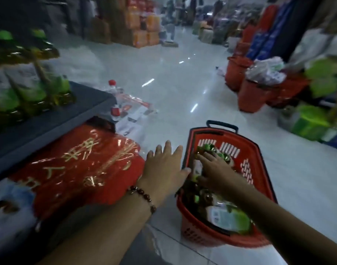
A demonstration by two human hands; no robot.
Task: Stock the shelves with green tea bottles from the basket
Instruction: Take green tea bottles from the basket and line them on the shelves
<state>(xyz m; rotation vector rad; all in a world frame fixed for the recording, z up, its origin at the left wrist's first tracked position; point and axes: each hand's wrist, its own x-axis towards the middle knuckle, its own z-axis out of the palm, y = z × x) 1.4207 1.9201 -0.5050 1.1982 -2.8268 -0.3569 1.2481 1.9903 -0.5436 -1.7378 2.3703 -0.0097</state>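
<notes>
A red plastic basket point(259, 169) with a dark handle stands on the pale floor at lower centre-right. Green tea bottles point(228, 217) with green caps lie piled inside it. My right hand point(215, 169) is down inside the basket, resting on a bottle with fingers stretched over it; whether they curl round it is hidden. My left hand point(164, 165), with a bead bracelet on the wrist, hovers flat with fingers straight just left of the basket's rim. Blurred green tea bottles point(30, 88) stand on the dark shelf point(68, 115) at the left.
A red bag with gold lettering point(78, 165) lies under the shelf at lower left. Wrapped packs of red-capped water bottles point(125, 104) sit on the floor beyond it. Orange-red buckets point(248, 96) and green packs point(309, 123) line the right. A person stands far down the aisle point(169, 25).
</notes>
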